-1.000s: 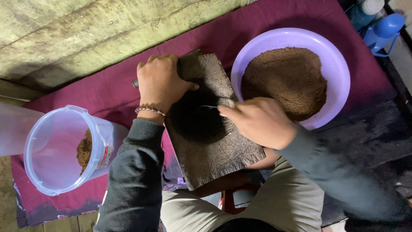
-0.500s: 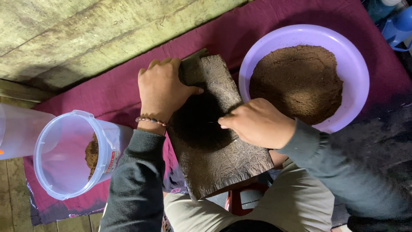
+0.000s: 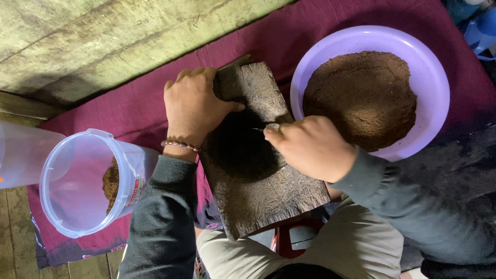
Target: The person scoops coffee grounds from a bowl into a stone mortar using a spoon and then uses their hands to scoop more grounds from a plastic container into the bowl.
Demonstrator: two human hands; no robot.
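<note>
Two hands on dark wooden block (image 3: 258, 170), left hand (image 3: 194, 106) gripping its far-left edge, right hand (image 3: 310, 147) closed on small metal tool (image 3: 269, 127) mid-block, purple bowl (image 3: 434, 82) just right, open jar (image 3: 82, 181) left.

— What does the person wear on the arms?
— Long sleeves of dark grey-green cloth, soft, a little wrinkled, with ribbed cuffs at both wrists. Both hands are bare.
— Is there some jewellery?
— Yes, the left hand (image 3: 194, 106) has a thin bracelet of small beads at the wrist. The right hand (image 3: 312, 147) has none visible.
— And the legs?
— Light khaki trousers.
</note>
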